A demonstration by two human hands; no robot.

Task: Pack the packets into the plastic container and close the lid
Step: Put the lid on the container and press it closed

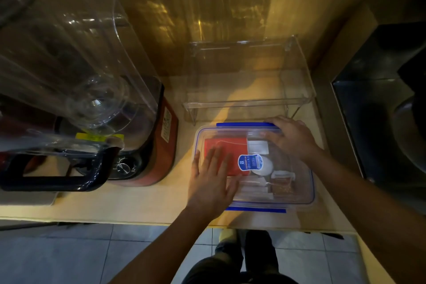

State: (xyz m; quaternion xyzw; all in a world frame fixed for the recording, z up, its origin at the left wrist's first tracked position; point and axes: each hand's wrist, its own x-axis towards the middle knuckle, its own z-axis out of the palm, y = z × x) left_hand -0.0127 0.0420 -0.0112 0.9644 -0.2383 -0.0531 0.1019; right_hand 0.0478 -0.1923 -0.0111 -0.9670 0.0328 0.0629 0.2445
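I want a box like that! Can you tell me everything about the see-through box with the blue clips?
The clear rectangular plastic container sits on the pale countertop. Its transparent lid has blue clips on the far and near edges. Inside show a red packet and white ones. The left hand and right hand press flat on the lid.

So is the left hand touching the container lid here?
Touching. The head view shows the left hand lying flat, palm down with fingers spread, on the clear lid over the red packet, with no gap visible.
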